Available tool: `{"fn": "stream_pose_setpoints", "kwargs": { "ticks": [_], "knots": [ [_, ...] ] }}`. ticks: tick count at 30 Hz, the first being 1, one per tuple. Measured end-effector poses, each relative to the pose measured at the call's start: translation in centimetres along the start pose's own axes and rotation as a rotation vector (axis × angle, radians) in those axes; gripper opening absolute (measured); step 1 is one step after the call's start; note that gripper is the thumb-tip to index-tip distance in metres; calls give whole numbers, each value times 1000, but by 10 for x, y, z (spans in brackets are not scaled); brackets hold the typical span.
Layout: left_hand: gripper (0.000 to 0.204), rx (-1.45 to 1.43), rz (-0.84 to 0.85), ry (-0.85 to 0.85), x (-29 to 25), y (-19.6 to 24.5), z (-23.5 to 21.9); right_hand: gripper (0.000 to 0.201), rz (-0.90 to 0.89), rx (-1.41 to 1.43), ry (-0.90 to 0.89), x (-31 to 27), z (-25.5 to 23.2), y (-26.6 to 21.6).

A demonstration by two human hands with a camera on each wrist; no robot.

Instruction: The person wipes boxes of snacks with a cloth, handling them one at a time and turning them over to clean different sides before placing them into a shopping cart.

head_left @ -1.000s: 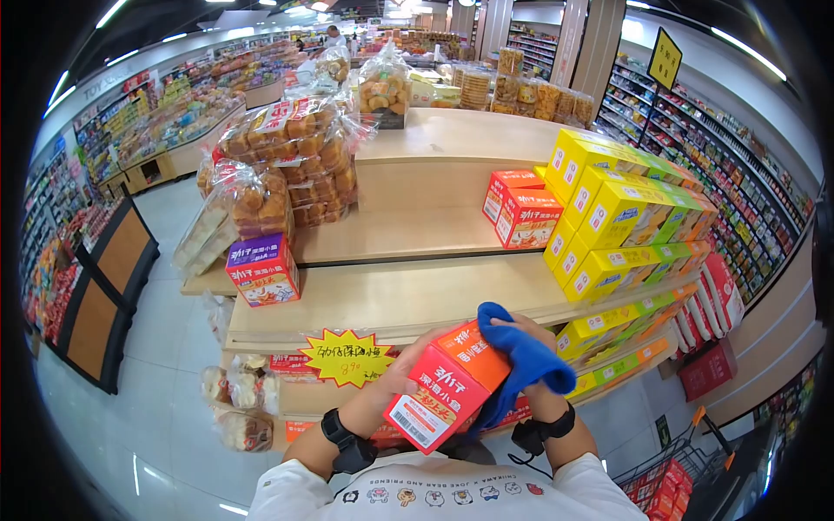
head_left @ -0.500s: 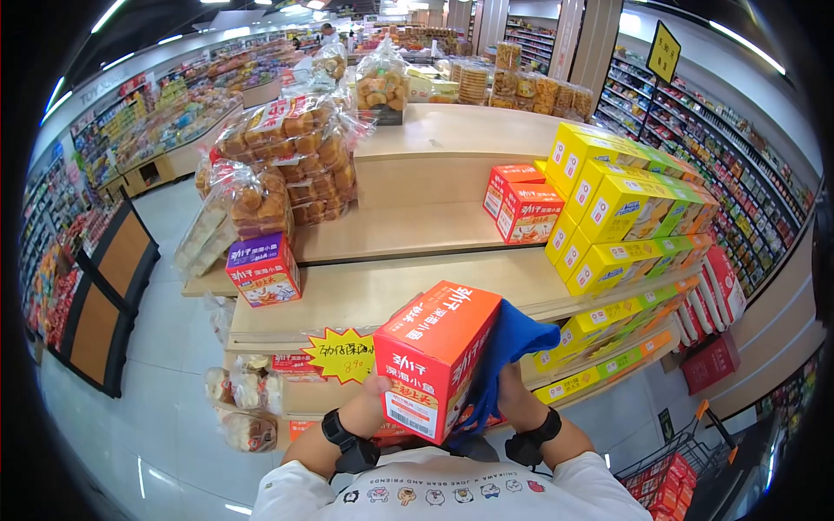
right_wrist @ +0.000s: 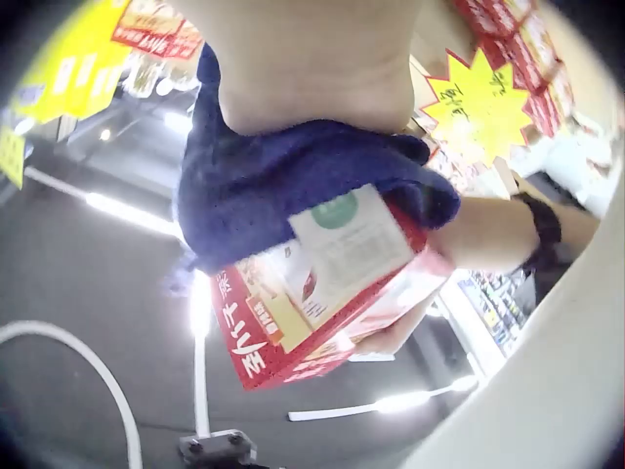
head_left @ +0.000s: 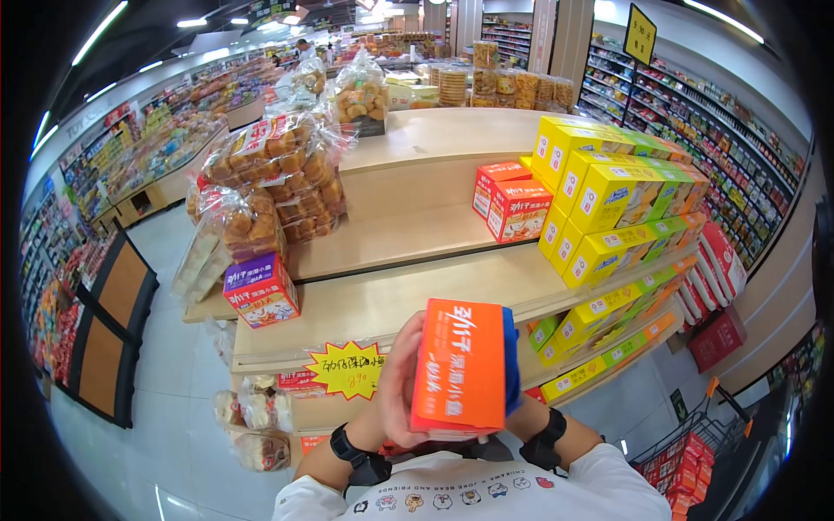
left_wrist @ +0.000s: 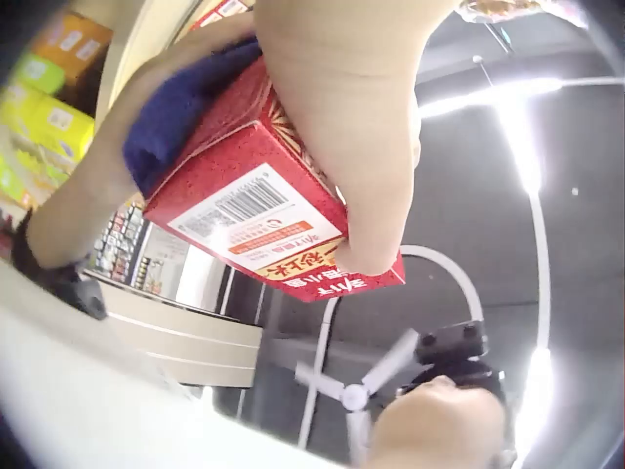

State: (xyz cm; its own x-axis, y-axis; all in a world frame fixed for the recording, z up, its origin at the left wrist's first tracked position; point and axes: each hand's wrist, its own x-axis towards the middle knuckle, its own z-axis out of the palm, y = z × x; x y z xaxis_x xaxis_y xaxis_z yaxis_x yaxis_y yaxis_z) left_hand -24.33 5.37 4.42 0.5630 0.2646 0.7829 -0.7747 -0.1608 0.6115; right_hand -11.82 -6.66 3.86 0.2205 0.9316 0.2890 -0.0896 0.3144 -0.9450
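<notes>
A red and orange snack box (head_left: pixel 460 365) with white Chinese lettering is held up in front of the chest. My left hand (head_left: pixel 401 386) grips it along its left side, the thumb lying over the printed face near the barcode (left_wrist: pixel 249 200) in the left wrist view. On the opposite side, my right hand (right_wrist: pixel 317 83) holds a blue cloth (right_wrist: pixel 293 186) against the box. Most of the right hand's fingers are hidden behind the cloth and box. A whitish label with a green circle (right_wrist: pixel 340 210) shows on the box beside the cloth.
Ahead stands a tiered wooden shelf (head_left: pixel 382 295). It bears bagged bread (head_left: pixel 269 156) and a purple-topped box (head_left: pixel 261 291) at left, red boxes (head_left: pixel 512 204) and stacked yellow boxes (head_left: pixel 599 208) at right. A yellow price sign (head_left: pixel 347 369) hangs on its front. A cart (head_left: pixel 686 460) stands lower right.
The box has been turned so its orange face points up at the head camera. The right hand with the blue cloth has gone from the top to the far right side, mostly behind it.
</notes>
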Motion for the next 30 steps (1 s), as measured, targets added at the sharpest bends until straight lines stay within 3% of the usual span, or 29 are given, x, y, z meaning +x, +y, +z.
{"fn": "stream_pose_setpoints", "kwargs": {
  "ticks": [1, 3, 5, 8, 9, 11, 13, 14, 18, 20, 23, 25, 26, 28, 30],
  "knots": [
    [110, 71, 94, -68, 7, 0, 0, 49, 15, -34, -57, 6, -9, -2],
    [106, 236, 116, -79, 6, -7, -3, 43, 53, -28, -240, 21, -39, -16],
    [107, 321, 152, -84, 9, -11, -5, 41, 112, 113, -272, 24, -51, -11],
    [108, 424, 136, 50, 1, -18, -9, 39, 213, 408, 19, 4, -31, 41],
    [107, 493, 202, 63, 5, -16, -8, 39, 246, 507, 121, -2, -22, 49],
    [107, 575, 284, 92, 10, -14, -8, 47, 210, 311, 100, -8, -19, 45],
    [107, 601, 315, 110, 12, -13, -9, 57, 111, -109, -56, -10, -11, 4],
    [108, 612, 309, 97, 12, -12, -10, 60, 81, -236, -85, -11, -8, -8],
    [112, 530, 269, -8, 7, -17, -7, 57, 82, 17, 53, -13, -6, -25],
    [114, 440, 236, -86, -4, -26, -3, 57, 33, 33, -41, -4, -15, -26],
    [117, 266, -43, -79, -28, -38, -4, 55, 9, -189, -268, 15, -43, 6],
    [117, 194, -136, -52, -38, -45, -5, 49, 132, 201, -251, 15, -17, -32],
    [117, 166, -155, -32, -39, -45, -4, 49, 201, 433, -340, 23, -22, -21],
    [114, 153, -138, -8, -41, -46, -4, 48, 226, 615, -306, 19, -22, -12],
    [109, 175, -87, 17, -44, -52, -6, 46, 138, 512, -64, 1, -17, -6]
  ]
}}
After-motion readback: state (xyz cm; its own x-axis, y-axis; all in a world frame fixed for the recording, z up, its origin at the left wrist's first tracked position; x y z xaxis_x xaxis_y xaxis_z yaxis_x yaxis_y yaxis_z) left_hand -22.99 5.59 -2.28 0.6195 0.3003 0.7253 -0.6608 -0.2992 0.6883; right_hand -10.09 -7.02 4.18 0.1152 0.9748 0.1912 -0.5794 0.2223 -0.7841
